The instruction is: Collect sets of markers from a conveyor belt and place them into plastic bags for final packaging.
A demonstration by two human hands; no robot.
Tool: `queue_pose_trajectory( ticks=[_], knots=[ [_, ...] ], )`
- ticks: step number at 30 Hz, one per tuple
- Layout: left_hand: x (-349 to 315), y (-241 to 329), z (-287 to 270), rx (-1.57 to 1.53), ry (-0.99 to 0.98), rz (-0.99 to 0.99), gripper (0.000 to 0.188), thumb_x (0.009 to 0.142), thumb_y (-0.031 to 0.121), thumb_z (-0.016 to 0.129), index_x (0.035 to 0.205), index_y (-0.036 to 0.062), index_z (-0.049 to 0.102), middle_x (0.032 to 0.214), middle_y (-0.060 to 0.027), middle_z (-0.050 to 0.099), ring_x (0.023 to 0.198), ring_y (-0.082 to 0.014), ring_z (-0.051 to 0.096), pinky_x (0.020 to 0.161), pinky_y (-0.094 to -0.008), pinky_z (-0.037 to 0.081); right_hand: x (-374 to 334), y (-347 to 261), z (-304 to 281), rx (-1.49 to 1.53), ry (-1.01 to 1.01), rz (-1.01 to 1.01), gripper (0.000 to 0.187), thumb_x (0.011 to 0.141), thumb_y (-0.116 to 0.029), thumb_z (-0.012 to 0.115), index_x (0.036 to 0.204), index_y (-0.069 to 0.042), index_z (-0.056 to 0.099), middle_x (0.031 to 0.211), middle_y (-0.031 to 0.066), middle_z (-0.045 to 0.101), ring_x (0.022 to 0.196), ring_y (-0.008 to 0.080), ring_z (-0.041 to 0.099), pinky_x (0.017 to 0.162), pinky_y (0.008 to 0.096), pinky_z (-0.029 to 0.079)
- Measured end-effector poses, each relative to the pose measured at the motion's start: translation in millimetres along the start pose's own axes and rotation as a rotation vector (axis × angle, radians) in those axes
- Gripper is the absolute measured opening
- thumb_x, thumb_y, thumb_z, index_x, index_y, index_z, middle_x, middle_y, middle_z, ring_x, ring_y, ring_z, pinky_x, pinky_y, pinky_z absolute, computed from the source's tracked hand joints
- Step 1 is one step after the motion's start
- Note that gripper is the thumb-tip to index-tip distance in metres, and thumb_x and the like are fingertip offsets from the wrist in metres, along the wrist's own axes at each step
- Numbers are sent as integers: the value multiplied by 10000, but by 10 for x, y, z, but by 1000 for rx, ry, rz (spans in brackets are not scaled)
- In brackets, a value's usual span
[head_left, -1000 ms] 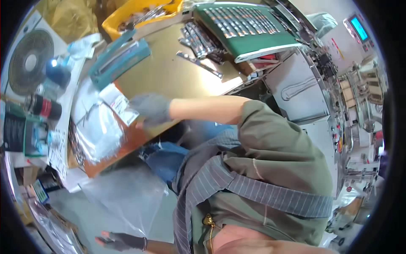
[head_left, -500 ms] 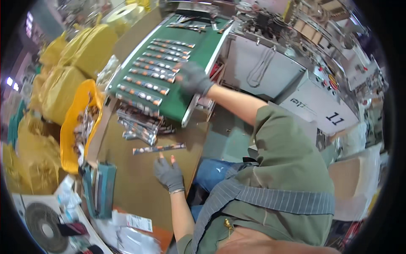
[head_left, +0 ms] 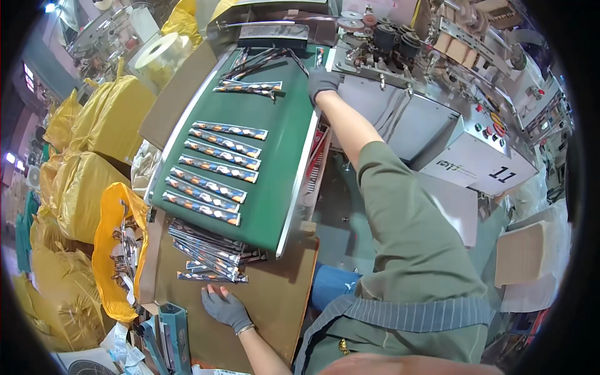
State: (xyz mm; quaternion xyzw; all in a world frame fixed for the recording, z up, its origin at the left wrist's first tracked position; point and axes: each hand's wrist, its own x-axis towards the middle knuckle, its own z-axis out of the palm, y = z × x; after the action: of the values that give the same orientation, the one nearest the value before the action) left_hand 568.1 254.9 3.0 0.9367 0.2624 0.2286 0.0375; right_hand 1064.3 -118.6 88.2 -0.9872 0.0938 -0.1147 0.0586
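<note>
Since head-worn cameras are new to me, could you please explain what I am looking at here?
This is no robot: a wide fisheye camera on the head of a person looks down, bending straight edges. The left hand, in a grey fabric glove, seems to rest, empty, on the flat brown tabletop beside a pile of slim, shiny, patterned packets. The right hand, likewise gloved, is at the right edge of the flat green belt; whether it holds anything is unclear. More packets lie in a row on the belt, with a jumble farther up.
</note>
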Motion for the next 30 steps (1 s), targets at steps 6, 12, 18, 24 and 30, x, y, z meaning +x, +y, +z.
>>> queue_pose_trajectory(
  ticks=[6, 12, 18, 24, 30],
  knots=[
    [63, 358, -232, -97, -33, -28, 363, 885, 234, 553, 1137, -27, 561, 1239, -211, 507, 1103, -343, 506, 931, -430, 417, -117, 508, -601, 422, -143, -47, 297, 640, -308, 726, 808, -63, 706, 845, 176, 673, 783, 286, 667, 657, 361, 523],
    [133, 1807, -1120, -500, 25, -64, 342, 934, 220, 497, 1117, -63, 555, 1177, -186, 546, 1068, -293, 527, 884, -379, 449, -829, 829, -665, 1322, -273, -4, 174, 777, -211, 592, 797, -41, 621, 682, 95, 643, 634, 175, 624, 602, 311, 475],
    [715, 2969, -1500, -1564, -878, -654, 559, 933, 469, 444, 1215, -12, 483, 1197, -151, 540, 1070, -274, 533, 908, -379, 417, -2394, 788, -1732, 1375, -252, -429, 152, 770, -198, 569, 781, -47, 576, 682, 133, 564, 654, 259, 581, 613, 371, 453],
    [658, 2565, -1648, -1839, -831, -568, 392, 937, 362, 494, 1166, 44, 501, 877, -30, 540, 674, -95, 491, 575, -216, 401, -3346, 755, -2070, 1236, -779, -1104, 191, 799, -246, 607, 847, -64, 581, 751, 121, 586, 725, 286, 590, 642, 391, 461],
    [413, 2610, -2479, -1357, -763, -563, 235, 949, 231, 485, 1033, 21, 548, 643, -5, 487, 471, -54, 412, 425, -171, 324, -2398, 558, -2115, 1014, -34, -993, 799, 719, -419, 714, 1352, -63, 381, 1227, 181, 490, 1139, 356, 453, 963, 415, 379]
  ],
)
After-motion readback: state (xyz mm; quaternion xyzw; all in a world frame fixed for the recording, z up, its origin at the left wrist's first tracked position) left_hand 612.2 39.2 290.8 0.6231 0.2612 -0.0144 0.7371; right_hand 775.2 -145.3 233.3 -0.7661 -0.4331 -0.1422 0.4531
